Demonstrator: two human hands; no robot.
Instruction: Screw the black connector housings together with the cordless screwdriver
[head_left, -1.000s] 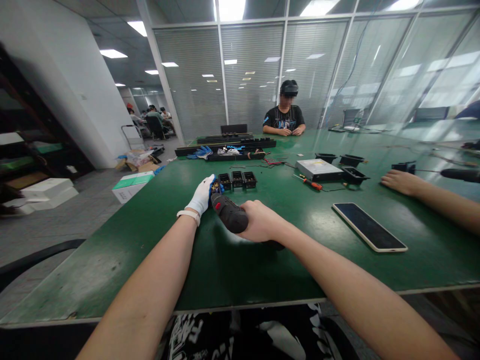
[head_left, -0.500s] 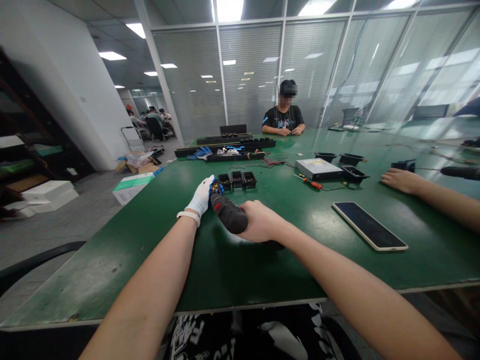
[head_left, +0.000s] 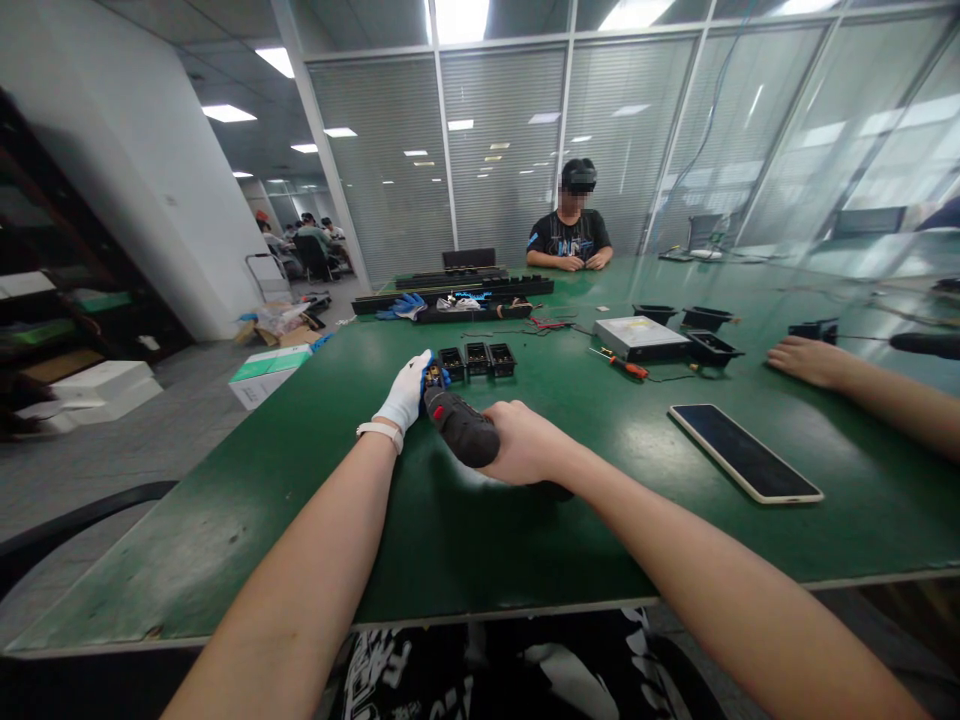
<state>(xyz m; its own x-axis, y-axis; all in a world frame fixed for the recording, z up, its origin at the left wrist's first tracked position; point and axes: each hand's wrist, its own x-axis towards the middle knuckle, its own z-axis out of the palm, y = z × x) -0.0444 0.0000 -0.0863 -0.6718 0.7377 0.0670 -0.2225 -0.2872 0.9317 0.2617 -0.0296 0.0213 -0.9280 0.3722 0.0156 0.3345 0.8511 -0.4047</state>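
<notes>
My left hand [head_left: 406,392], in a white and blue glove, is closed around a small part with brass-coloured bits [head_left: 433,375]. A black power drill [head_left: 463,430] is gripped by my bare right hand [head_left: 521,445], its front end against that small part. The drill body hides some of the part and the fingertips near it. Just beyond the glove, three small black trays [head_left: 477,360] stand side by side on the green table [head_left: 300,500], with small pieces inside.
A phone [head_left: 742,452] lies at the right, behind it an orange screwdriver [head_left: 628,368] and a silver box [head_left: 641,337]. Black trays [head_left: 709,347] sit nearby. Another person's hand [head_left: 802,360] rests far right. A person [head_left: 570,235] sits across the table, past black bars [head_left: 450,305].
The whole view has shifted very slightly. Both hands, the drill and the small part keep the same places relative to one another.
</notes>
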